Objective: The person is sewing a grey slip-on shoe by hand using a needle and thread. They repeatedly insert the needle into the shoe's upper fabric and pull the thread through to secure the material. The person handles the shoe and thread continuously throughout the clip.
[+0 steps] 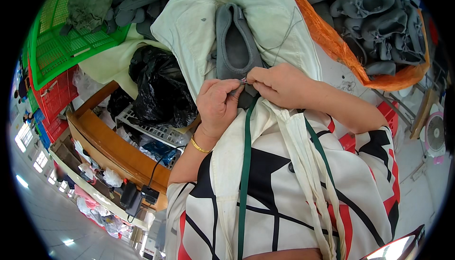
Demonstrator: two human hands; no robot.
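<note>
A dark grey slip-on shoe (237,64) rests on a pale cloth (279,11) over my lap, its opening facing up. Its near end lies under my fingers. My left hand (218,103) is closed in a pinch at that end. From the right, my right hand (283,87) meets it, thumb and forefinger pressed together. A tiny shiny piece (243,81) shows between the fingertips, too small to name. Loose dark thread (290,28) curls over the cloth to the right of the shoe.
An orange sack (327,32) of similar grey shoes (365,5) stands at the far right. Far left are a green plastic basket (54,46) and more grey shoes (142,1). A black plastic bag (163,89) sits beside a wooden drawer (111,136) on the left. A fan (434,129) is at right.
</note>
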